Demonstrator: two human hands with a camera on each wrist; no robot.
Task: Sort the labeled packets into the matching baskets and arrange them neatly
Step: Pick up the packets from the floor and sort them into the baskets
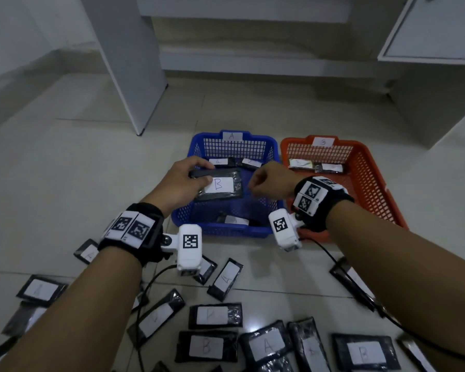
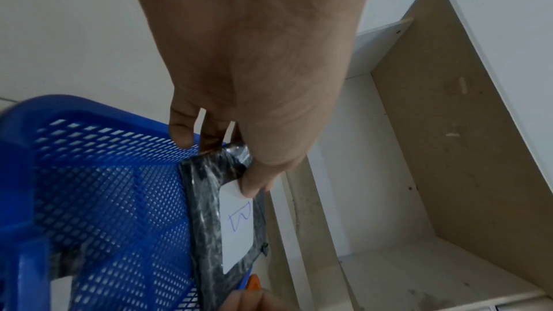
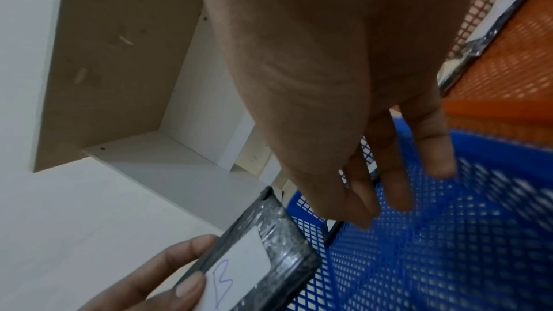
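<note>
My left hand pinches a black packet with a white "B" label by its left end, thumb on the label. It holds the packet level above the blue basket, which is tagged "A". In the left wrist view the packet hangs over the basket's mesh. My right hand hovers just right of the packet with its fingers loosely curled and nothing in them. The orange basket, tagged "B", stands to the right. The right wrist view shows the packet beside the blue basket.
Three packets lie in the blue basket, one at the front. Two lie at the back of the orange basket. Several labelled packets are scattered on the tiled floor near me. A white cabinet panel stands behind on the left.
</note>
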